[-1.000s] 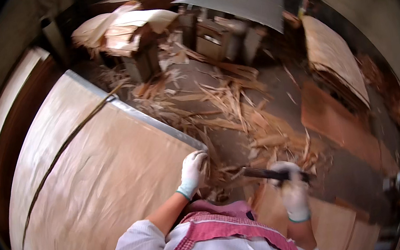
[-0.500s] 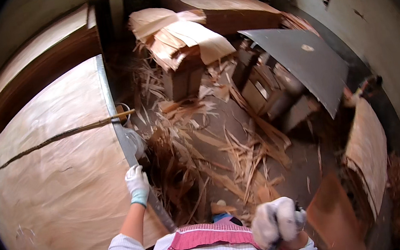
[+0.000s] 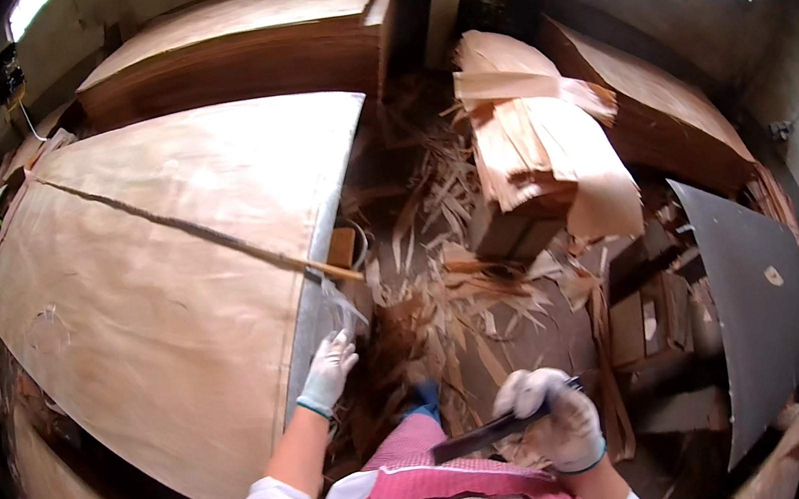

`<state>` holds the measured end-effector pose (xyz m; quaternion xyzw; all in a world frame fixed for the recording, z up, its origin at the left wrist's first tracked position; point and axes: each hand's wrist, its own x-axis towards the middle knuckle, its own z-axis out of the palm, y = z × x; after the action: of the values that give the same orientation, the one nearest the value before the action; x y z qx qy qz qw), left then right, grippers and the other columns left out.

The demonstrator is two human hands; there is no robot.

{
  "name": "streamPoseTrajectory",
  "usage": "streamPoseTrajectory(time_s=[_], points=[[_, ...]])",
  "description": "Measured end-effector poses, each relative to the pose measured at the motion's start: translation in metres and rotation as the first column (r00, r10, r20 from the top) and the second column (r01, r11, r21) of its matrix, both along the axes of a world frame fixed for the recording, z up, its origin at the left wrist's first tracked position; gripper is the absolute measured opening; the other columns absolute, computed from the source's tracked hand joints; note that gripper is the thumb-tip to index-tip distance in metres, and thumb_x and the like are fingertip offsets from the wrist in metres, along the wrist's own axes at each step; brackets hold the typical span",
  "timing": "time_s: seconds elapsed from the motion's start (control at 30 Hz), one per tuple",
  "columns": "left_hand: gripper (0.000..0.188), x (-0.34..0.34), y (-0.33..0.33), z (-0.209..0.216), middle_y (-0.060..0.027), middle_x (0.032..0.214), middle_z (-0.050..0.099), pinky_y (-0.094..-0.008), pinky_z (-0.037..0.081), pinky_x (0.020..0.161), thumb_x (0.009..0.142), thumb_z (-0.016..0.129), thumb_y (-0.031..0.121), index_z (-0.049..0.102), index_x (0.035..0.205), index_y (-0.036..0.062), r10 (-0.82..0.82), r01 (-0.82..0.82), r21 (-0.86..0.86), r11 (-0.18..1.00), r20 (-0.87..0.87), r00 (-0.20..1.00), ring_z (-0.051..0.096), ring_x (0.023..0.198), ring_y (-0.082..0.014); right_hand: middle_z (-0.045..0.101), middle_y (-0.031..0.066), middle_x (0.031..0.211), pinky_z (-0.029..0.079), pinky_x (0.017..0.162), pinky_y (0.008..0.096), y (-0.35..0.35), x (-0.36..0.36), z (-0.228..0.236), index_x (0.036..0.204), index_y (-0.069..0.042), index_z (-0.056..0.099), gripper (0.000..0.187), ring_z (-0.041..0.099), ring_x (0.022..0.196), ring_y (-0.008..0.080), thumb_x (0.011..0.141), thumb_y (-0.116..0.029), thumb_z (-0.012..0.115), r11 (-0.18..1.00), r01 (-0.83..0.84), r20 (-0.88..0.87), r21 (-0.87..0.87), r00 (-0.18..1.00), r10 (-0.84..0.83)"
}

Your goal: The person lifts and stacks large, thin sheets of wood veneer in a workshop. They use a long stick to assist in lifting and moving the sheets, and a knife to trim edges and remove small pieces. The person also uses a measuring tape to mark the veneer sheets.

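Observation:
My left hand (image 3: 329, 365), in a white glove with a teal cuff, is at the edge of a large pale veneer sheet (image 3: 162, 210). Its fingers are stretched out, just below some clear plastic (image 3: 337, 308) hanging at that edge; I cannot tell if they touch it. A long thin stick (image 3: 216, 238) lies across the sheet, its light end poking past the edge. My gloved right hand (image 3: 561, 420) is closed round a dark, flat, knife-like tool (image 3: 485, 436), held in front of my pink checked apron (image 3: 470, 479).
Veneer scraps (image 3: 485, 289) litter the floor ahead. Beyond them, loose veneer sheets (image 3: 548, 149) lie piled on a block. A thick veneer stack (image 3: 243, 58) stands at the back, another stack (image 3: 652, 95) at the right. A grey panel (image 3: 760, 303) leans at the far right.
My view has swung left, so things sit further right. My left hand has left its grip on the sheet's edge and reached toward the plastic. The dark tool now points left across my body.

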<state>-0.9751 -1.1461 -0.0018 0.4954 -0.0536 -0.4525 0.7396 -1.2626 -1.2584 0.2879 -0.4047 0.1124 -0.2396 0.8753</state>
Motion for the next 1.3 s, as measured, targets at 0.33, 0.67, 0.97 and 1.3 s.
streamPoseTrajectory(time_s=[0.33, 0.67, 0.97, 1.3], points=[[0.020, 0.113, -0.190, 0.007, -0.0051, 0.079, 0.061, -0.0401, 0.053, 0.074, 0.094, 0.055, 0.028, 0.057, 0.094, 0.0082, 0.389, -0.498, -0.053, 0.865, -0.555, 0.735, 0.060, 0.074, -0.0225, 0.059, 0.0106, 0.090, 0.048, 0.072, 0.0315, -0.247, 0.107, -0.060, 0.083, -0.001, 0.055, 0.035, 0.056, 0.076, 0.0186, 0.100, -0.031, 0.045, 0.985, 0.116, -0.300, 0.129, 0.951, -0.072], [0.021, 0.126, -0.115, 0.065, 0.0022, 0.057, 0.043, -0.0257, 0.038, 0.037, 0.092, 0.056, 0.026, 0.054, 0.086, 0.0058, 0.869, -0.885, 0.252, 0.391, 0.217, 0.445, 0.041, 0.044, -0.0083, 0.059, 0.0050, 0.078, 0.046, 0.067, 0.0254, -0.350, 0.356, -0.081, 0.097, -0.002, 0.060, 0.032, 0.054, 0.069, 0.0119, 0.099, -0.031, 0.046, 0.743, -0.664, -0.426, -0.088, 0.699, 0.574], [0.031, -0.016, -0.144, 0.036, -0.0192, 0.066, 0.059, -0.0463, 0.046, 0.054, 0.086, 0.061, 0.031, 0.053, 0.077, 0.0025, 0.504, -0.695, 0.650, -0.307, 0.730, 0.461, 0.059, 0.060, -0.0382, 0.054, 0.0006, 0.071, 0.031, 0.046, 0.0230, -0.365, 0.512, 0.043, 0.099, -0.005, 0.060, 0.024, 0.043, 0.055, 0.0071, 0.096, -0.027, 0.052, 0.583, -0.632, -0.227, -0.511, 0.753, 0.618], [0.044, -0.020, -0.142, 0.041, -0.0258, 0.087, 0.062, -0.0534, 0.044, 0.071, 0.087, 0.055, 0.047, 0.054, 0.090, 0.0038, 0.516, -0.579, 0.789, -0.206, 0.591, 0.621, 0.059, 0.085, -0.0451, 0.058, 0.0039, 0.081, 0.038, 0.051, 0.0225, -0.352, 0.609, 0.135, 0.105, -0.005, 0.058, 0.020, 0.049, 0.061, 0.0094, 0.096, -0.021, 0.051, 0.337, 0.243, 0.312, -0.910, 0.935, 0.168]])
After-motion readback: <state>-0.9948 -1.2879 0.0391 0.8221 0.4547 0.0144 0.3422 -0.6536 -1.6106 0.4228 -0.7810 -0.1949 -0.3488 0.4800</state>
